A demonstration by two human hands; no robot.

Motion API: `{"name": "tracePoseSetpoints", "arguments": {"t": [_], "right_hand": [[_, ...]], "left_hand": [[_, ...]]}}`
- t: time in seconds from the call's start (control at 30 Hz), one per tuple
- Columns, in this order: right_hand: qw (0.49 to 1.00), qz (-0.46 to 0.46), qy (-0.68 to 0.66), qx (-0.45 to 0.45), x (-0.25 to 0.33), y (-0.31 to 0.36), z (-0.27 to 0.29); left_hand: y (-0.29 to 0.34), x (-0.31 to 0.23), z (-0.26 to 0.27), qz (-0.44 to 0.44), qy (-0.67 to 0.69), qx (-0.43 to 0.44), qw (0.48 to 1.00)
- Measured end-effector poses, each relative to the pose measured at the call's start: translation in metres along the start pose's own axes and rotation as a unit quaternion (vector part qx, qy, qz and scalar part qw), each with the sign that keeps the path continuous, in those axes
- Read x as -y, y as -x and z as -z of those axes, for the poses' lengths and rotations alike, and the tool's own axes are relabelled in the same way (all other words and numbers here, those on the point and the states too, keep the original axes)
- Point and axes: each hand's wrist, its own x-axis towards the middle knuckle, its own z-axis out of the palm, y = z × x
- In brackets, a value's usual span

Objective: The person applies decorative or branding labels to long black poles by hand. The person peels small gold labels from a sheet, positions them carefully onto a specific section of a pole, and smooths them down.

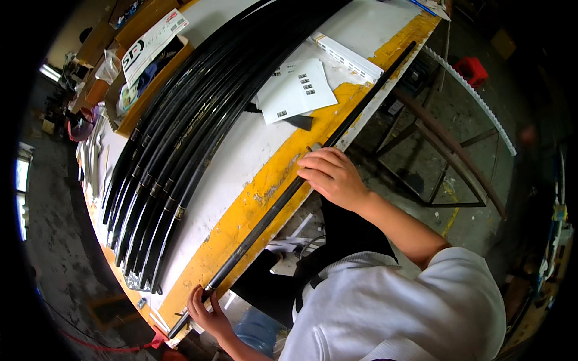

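A long, straight black tube (253, 234) lies along the yellow-painted edge of the table (211, 240). Near its lower end my left hand (208, 314) pinches it between thumb and fingers. Further up, my right hand (332, 173) is wrapped over the same tube, with its palm and thumb partly hidden. A small peg-like piece (310, 148) shows just beyond the right fingers; I cannot tell whether they touch it. Beside the tube, across the white tabletop, lies a large bundle of curved, glossy black tubes (186, 126).
Sheets of white paper with printed labels (301, 90) and a white slotted plastic strip (349, 57) lie beyond my right hand. An open cardboard box (129, 117) stands behind the bundle. Right of the table is a rusty metal frame (445, 144); a blue plastic water bottle (257, 331) sits below.
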Motion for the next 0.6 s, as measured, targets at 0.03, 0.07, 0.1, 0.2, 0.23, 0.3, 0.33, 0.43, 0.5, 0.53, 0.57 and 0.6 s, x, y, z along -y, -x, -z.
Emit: {"name": "tracePoseSetpoints", "arguments": {"t": [0.03,0.07,0.1,0.2,0.23,0.3,0.33,0.43,0.5,0.53,0.57,0.6], "right_hand": [[1.000,0.001,-0.006,-0.013,-0.002,0.002,-0.003],[1.000,-0.001,-0.009,-0.012,-0.003,0.002,-0.003],[1.000,-0.003,-0.014,-0.010,-0.002,0.003,-0.002],[1.000,0.007,-0.015,-0.009,-0.004,0.002,-0.004],[1.000,0.010,-0.015,-0.005,-0.003,-0.001,-0.001],[1.000,0.013,-0.024,-0.007,0.000,-0.005,0.005],[0.999,0.001,-0.043,-0.011,0.004,-0.010,0.012],[0.999,0.007,-0.017,-0.027,-0.007,-0.026,0.022],[0.999,-0.026,0.010,-0.033,-0.028,-0.044,0.020],[0.997,-0.072,0.030,-0.006,-0.033,-0.058,0.025],[0.995,-0.089,0.041,0.025,-0.044,-0.069,0.024],[0.988,-0.128,0.069,0.058,-0.055,-0.078,0.024]], "left_hand": [[0.000,0.001,0.000,-0.007,-0.003,-0.001,1.000],[-0.001,0.001,-0.001,-0.014,-0.006,-0.002,1.000],[0.000,0.000,0.000,-0.011,-0.003,0.003,1.000],[0.000,-0.001,0.003,-0.022,-0.008,-0.002,1.000],[0.001,-0.001,0.003,0.003,0.002,0.000,1.000],[-0.003,-0.006,0.004,-0.005,-0.017,0.006,1.000],[-0.004,-0.009,0.005,-0.005,-0.028,0.008,1.000],[-0.006,-0.019,0.009,-0.006,-0.050,-0.002,0.999],[-0.004,-0.023,0.012,-0.006,-0.049,-0.011,0.999],[-0.003,-0.026,0.013,-0.005,-0.047,-0.016,0.999],[-0.001,-0.027,0.015,0.002,-0.048,-0.019,0.999],[0.001,-0.029,0.016,0.004,-0.048,-0.025,0.999]]}}
